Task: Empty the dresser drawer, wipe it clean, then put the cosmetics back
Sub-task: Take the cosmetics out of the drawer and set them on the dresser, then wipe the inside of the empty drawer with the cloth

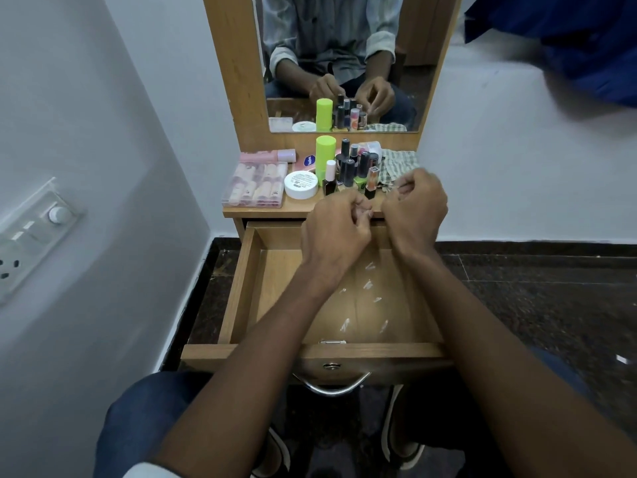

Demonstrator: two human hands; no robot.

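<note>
hovering over the open drawer (241,288), left hand (332,232) and right hand (415,205) curled.

Open drawer (248,288), cosmetics (348,167) crowded on dresser top (262,211), both hands (336,232) over drawer (fingers curled)

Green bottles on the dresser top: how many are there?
2. A tall green bottle stands at the back by the mirror; a small green bottle stands in front among the dark ones. The cluster may hide others.
</note>
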